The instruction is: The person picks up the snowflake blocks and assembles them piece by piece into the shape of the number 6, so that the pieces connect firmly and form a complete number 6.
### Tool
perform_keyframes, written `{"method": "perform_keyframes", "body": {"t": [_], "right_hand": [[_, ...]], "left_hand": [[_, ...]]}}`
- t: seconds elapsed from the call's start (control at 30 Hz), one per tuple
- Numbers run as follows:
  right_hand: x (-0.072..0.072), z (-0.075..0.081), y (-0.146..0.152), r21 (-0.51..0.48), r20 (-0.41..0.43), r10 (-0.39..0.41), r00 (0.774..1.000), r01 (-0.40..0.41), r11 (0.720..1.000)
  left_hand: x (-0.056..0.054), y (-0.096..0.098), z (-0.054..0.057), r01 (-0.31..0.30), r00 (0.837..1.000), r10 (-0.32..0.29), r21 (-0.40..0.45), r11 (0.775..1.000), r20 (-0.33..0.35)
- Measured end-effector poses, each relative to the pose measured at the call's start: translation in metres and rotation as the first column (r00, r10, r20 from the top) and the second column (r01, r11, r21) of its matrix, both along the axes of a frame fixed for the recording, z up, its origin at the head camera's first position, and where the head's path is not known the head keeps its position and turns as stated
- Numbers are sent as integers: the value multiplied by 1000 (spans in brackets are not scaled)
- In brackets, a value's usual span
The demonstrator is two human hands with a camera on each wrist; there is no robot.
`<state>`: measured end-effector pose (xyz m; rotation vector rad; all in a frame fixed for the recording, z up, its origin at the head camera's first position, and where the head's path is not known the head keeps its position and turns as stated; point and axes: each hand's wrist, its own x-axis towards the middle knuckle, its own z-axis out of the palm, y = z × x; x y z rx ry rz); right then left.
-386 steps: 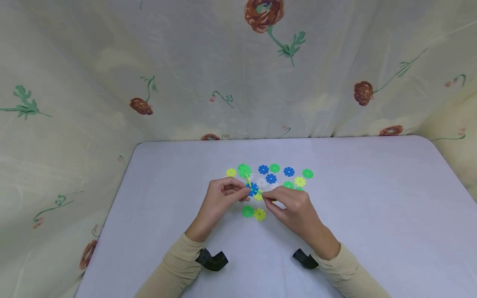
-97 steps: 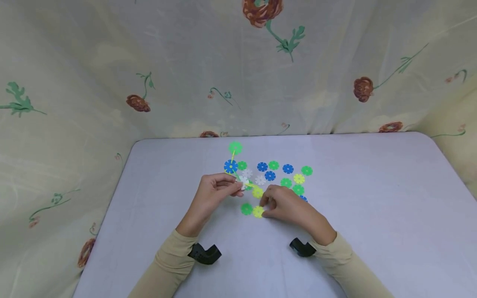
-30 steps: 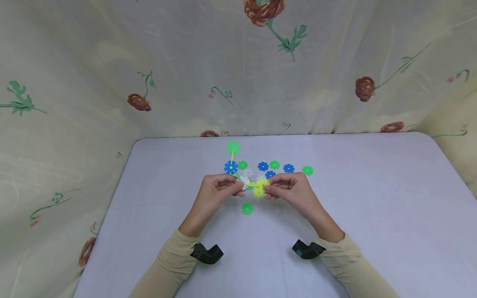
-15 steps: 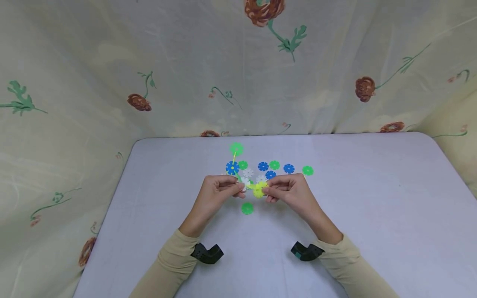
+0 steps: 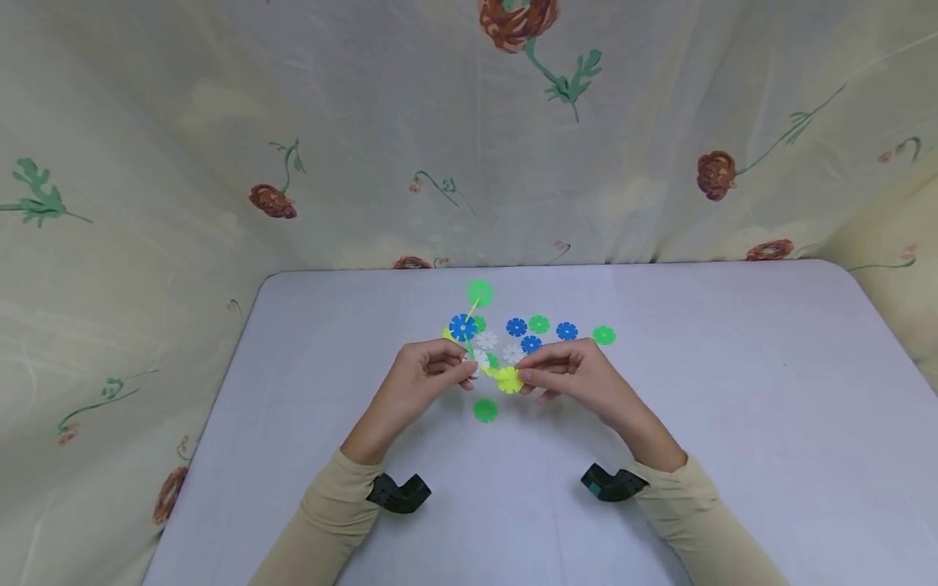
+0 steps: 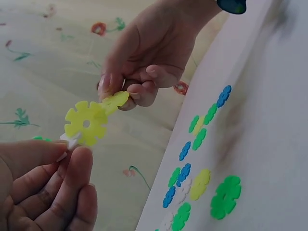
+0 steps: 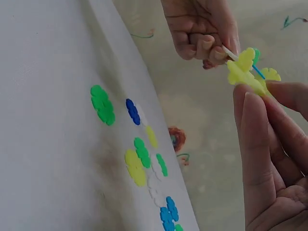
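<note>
My left hand pinches a white notched disc in a chain of interlocking plastic discs. Beyond it the chain runs up to a blue disc and a green disc at the far end. On the other side of the white piece is a yellow disc, standing face-on in the left wrist view. My right hand pinches another yellow disc between thumb and fingers, its edge against the first yellow one. How deep the slots are joined cannot be told.
Loose discs lie on the white table behind and below the hands, among them a green disc in front, a blue disc and a green disc at the right. A floral curtain hangs behind the table.
White and yellow discs have joined the chain since the oldest frame. My right hand has lifted a yellow disc from beside the front green one to the chain. The chain's far green end has swung right.
</note>
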<state>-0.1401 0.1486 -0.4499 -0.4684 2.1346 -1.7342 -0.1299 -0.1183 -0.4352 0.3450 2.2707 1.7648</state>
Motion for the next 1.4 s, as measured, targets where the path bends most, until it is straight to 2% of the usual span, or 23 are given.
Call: {"method": "perform_keyframes", "body": {"t": [0.1, 0.2, 0.37, 0.5, 0.73, 0.87, 0.97, 1.0, 1.07, 1.13, 1.2, 1.3, 1.33, 1.4], "right_hand": [[0, -2, -3, 5, 10, 18, 1000, -18, 1000], [0, -3, -6, -17, 26, -8, 1000, 8, 1000], [2, -4, -10, -87, 43, -74, 996, 78, 993], [5, -5, -14, -120, 41, -112, 993, 116, 986], [10, -5, -22, -117, 37, -126, 991, 129, 985], [8, -2, -19, -45, -18, -99, 995, 98, 994], [3, 1, -6, 132, -124, -72, 990, 89, 987], [0, 2, -1, 211, -160, -61, 985, 94, 973], [-5, 4, 11, 375, -213, -32, 977, 112, 920], [-9, 4, 23, 520, -217, -5, 976, 120, 846], [-14, 4, 32, 633, -183, 13, 983, 108, 767], [-16, 3, 44, 732, -103, 16, 995, 65, 678], [-16, 3, 46, 752, -80, 15, 997, 51, 657], [-16, 3, 50, 772, -46, 13, 999, 27, 635]], "left_hand": [[0, 1, -2, -7, 1000, 7, 0, 1000, -26], [0, 2, -4, -33, 998, 35, 44, 998, -46], [1, 8, -9, -44, 999, 45, 108, 993, -9], [4, 14, -11, -10, 1000, 9, 91, 996, 17], [6, 18, -14, -19, 1000, 19, 61, 998, -3], [6, 18, -13, -21, 1000, 22, 63, 998, -15], [6, 18, -12, -39, 999, 40, 68, 997, -16], [6, 17, -11, -50, 999, 51, 71, 996, -16], [6, 17, -11, -74, 997, 74, 76, 994, -7], [5, 16, -10, -98, 995, 98, 83, 992, -1], [5, 15, -10, -122, 993, 122, 94, 988, 8], [3, 13, -10, -140, 990, 140, 121, 983, 12], [3, 13, -10, -145, 989, 144, 127, 981, 14], [3, 12, -10, -149, 989, 148, 142, 979, 19]]}}
